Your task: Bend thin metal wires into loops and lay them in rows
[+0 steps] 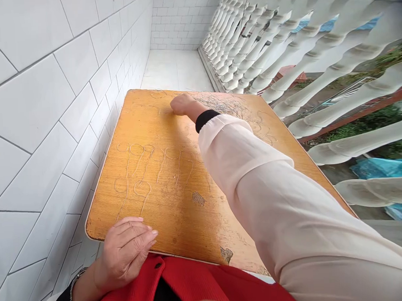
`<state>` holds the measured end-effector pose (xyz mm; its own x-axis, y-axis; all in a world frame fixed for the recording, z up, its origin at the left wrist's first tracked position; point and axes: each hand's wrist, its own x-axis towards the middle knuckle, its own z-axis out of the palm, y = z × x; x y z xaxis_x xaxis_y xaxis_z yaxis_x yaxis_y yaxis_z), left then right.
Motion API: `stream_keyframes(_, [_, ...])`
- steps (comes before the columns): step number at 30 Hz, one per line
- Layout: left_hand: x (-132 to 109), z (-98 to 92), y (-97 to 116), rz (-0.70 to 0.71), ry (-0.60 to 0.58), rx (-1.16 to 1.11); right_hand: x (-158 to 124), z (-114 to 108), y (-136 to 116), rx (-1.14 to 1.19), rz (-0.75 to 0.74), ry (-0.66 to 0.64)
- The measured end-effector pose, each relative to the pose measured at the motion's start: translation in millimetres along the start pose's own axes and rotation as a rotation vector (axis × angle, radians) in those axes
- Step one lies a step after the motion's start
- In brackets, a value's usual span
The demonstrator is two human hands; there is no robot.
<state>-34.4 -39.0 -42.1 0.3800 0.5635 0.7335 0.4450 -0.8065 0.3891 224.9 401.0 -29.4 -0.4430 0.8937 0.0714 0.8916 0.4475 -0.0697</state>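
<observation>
Closest to us is a red cloth (pixel 200 283) on our lap, just under the near edge of the wooden table (pixel 177 222). Our left hand (pixel 127 251) lies on that near edge, at the left, with a bracelet (pixel 73 282) on the wrist. Its fingers are bent and loose, and we see nothing in it. A little farther on, thin looped strands (pixel 144 150) lie flat on the table in two short rows. Each one has a small ring at its far end and a long tail that runs back toward us, leaning a bit to the left. The rows go from left to right. The left hand is the closer hand to them, but it does not touch them. A worn spot (pixel 198 198) shows in the wood to the right of the loops. Our right arm, in a pale sleeve (pixel 272 187) with a black cuff (pixel 206 119), stretches across to the far side. There the right hand (pixel 182 103) rests on the wood with its fingers tucked under. It sits at the left edge of a tangle of thin strands (pixel 227 106), which spreads to the right of the hand. We cannot tell if it pinches a strand or is closed on nothing. We see no bowl, box or tray; everything lies bare on the table. A white tiled wall (pixel 51 86) runs along the left, and a white railing (pixel 283 40) stands on the right.
</observation>
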Motion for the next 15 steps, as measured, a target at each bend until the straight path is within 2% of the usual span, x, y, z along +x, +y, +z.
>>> stream_keyframes(3, [1, -2.3, 1, 0.003, 0.007, 0.013, -20, -26, 0, -0.013, 0.139, 0.114])
stream_keyframes(5, [0, -5.0, 2, 0.002, 0.014, 0.029, -34, -51, 4, 0.118, 0.173, 0.266])
stream_keyframes(7, [-2, -10.0, 3, 0.01, 0.033, 0.058, -51, -79, 11, 0.57, 0.14, 0.491])
stream_keyframes(9, [-1, -17.7, 2, 0.004, 0.054, 0.095, -76, -107, 12, 1.027, -0.018, 0.618])
stream_keyframes(10, [1, -22.2, 0, -0.037, 0.068, 0.103, -92, -118, 9, 1.182, -0.134, 0.61])
stream_keyframes(12, [13, -30.7, -7, -0.226, 0.096, 0.061, -132, -132, -8, 1.308, -0.322, 0.491])
stream_keyframes(14, [35, -34.7, -14, -0.548, 0.126, -0.122, -176, -133, -36, 1.343, -0.404, 0.328])
stream_keyframes(15, [48, -33.9, -16, -0.617, 0.138, -0.257, -198, -128, -52, 1.36, -0.41, 0.241])
